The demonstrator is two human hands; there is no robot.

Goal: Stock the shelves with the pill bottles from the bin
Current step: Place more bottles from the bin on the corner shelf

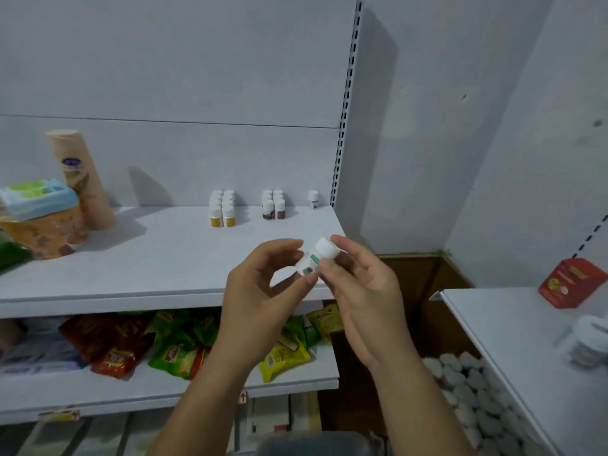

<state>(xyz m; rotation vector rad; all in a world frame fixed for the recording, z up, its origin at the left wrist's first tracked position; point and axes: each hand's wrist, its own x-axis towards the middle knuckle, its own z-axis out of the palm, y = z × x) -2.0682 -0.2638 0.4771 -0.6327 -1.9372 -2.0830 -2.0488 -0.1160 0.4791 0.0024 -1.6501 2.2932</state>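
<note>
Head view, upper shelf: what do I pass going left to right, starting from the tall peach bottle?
First the tall peach bottle → yellow-label pill bottles → brown-label pill bottles → single pill bottle by the shelf's right end.

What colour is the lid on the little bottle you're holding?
White. The lid of the pill bottle shows best in the head view.

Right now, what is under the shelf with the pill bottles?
A lower shelf of red, green and yellow snack packets. The left hand and forearm cover some packets; the shelf's back is too dark to tell.
</note>
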